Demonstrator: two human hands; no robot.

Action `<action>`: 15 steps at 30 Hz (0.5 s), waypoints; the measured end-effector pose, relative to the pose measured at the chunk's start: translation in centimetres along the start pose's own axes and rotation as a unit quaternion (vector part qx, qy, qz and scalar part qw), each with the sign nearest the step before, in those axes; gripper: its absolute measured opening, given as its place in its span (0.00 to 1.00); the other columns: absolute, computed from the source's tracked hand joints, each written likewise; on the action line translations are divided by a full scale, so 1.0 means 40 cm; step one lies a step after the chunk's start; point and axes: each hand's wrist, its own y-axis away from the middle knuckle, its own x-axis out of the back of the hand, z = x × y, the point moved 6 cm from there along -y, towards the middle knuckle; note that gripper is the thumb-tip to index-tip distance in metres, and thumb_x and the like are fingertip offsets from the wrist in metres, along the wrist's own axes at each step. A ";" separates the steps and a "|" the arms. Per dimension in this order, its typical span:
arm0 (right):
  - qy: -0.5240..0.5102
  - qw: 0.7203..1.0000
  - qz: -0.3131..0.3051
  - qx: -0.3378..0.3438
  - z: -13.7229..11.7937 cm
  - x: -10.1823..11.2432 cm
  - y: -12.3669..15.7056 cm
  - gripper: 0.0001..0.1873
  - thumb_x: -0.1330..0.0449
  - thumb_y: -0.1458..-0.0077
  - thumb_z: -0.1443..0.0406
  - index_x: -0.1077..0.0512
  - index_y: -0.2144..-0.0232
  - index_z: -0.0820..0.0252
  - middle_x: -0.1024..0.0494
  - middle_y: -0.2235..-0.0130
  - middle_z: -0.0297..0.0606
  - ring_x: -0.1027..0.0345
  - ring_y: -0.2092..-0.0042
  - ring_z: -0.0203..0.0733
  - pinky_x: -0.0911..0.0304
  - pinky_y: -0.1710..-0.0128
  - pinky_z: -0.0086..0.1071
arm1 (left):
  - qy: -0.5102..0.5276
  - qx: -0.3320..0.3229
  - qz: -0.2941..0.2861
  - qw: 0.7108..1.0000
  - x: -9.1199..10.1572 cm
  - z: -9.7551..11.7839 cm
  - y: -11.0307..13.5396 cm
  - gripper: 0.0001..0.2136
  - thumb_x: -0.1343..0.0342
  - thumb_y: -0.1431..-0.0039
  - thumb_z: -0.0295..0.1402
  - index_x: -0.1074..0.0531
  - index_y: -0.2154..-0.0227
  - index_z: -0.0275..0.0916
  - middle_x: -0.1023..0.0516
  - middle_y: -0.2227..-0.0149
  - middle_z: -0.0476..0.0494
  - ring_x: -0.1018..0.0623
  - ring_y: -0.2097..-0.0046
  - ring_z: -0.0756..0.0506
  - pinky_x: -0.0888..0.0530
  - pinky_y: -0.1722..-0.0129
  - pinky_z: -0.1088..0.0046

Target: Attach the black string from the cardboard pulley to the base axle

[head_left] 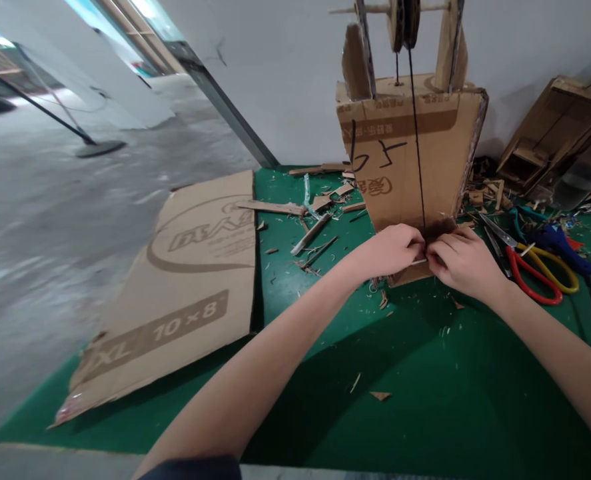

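Observation:
A cardboard structure (405, 153) with marker writing on its front stands upright on the green table. Cardboard wheels (404, 23) sit on a thin rod between two posts at its top. From them a dark string (417, 133) runs down the front to where my hands meet. My left hand (398, 248) and my right hand (460, 260) are close together at the structure's base, each with thumb and fingers pinched at the string's lower end. The fingertips partly hide what they grip. Just below them a cardboard flap (410, 273) sticks out toward me.
Scissors with red and yellow handles (540, 273) lie right of my right hand. A large flat cardboard sheet (185, 280) overhangs the table's left edge. Cardboard scraps (320, 207) litter the green table (425, 413). Another cardboard structure (550, 133) leans at the back right, by the wall.

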 end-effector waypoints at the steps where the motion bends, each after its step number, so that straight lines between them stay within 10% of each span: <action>1: 0.003 1.000 0.003 0.009 -0.002 0.001 0.001 0.13 0.51 0.39 0.69 0.28 0.71 0.61 0.24 0.70 0.39 0.33 0.67 0.40 0.47 0.58 0.36 | -0.005 0.004 0.003 1.000 -0.001 -0.001 -0.001 0.11 0.53 0.44 0.28 0.25 0.72 0.36 0.21 0.69 0.45 0.28 0.70 0.49 0.36 0.71 0.74; 15: 0.055 0.998 0.032 -0.024 -0.020 0.001 0.002 0.10 0.48 0.44 0.68 0.29 0.74 0.62 0.26 0.73 0.38 0.33 0.71 0.41 0.47 0.67 0.34 | -0.025 0.044 0.020 0.999 -0.004 0.003 -0.001 0.11 0.51 0.45 0.29 0.23 0.68 0.36 0.20 0.65 0.42 0.26 0.67 0.47 0.35 0.71 0.74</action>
